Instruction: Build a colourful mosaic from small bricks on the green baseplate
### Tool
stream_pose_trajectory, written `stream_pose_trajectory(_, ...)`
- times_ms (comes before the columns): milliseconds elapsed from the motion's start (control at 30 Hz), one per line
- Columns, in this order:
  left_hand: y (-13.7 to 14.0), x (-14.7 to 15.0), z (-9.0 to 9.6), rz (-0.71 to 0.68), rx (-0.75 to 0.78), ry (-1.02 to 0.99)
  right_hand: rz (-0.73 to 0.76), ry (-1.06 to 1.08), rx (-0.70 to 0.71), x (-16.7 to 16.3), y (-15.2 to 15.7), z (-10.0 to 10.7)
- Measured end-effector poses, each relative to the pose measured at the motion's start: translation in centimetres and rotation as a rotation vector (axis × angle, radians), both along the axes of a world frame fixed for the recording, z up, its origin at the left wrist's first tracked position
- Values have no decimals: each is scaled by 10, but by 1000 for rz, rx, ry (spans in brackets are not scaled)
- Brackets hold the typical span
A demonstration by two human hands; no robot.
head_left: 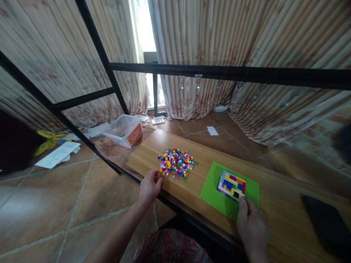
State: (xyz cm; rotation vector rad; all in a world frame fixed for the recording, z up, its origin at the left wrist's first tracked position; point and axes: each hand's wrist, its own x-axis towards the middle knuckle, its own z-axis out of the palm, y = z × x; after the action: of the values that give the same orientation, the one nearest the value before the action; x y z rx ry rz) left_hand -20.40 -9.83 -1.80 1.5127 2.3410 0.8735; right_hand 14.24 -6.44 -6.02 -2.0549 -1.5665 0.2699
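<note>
A heap of small multicoloured toy bricks lies on the wooden bench. At its near left edge is my left hand, its fingers curled together; what they hold, if anything, is too small to make out. To the right, a green studded baseplate carries a low rectangular brick build in red, blue, yellow and white, with a dark gap near its front corner. My right hand is at that front corner, thumb and fingers pinched together. Whatever is between those fingertips is hidden.
The wooden bench runs from centre to lower right, with a black flat object at its right end. A clear plastic box with an orange label stands beyond its left end. Black metal bars cross in front of the curtains.
</note>
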Motion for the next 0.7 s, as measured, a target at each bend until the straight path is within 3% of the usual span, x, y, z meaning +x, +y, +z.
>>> stream_pose_trajectory(400,23,-5,10,-24,-151,96,-32,16,-27,3,1,-5)
stream_pose_trajectory(700,27,-7,3,-8,-123,111,-32,38,5,-3,0,1)
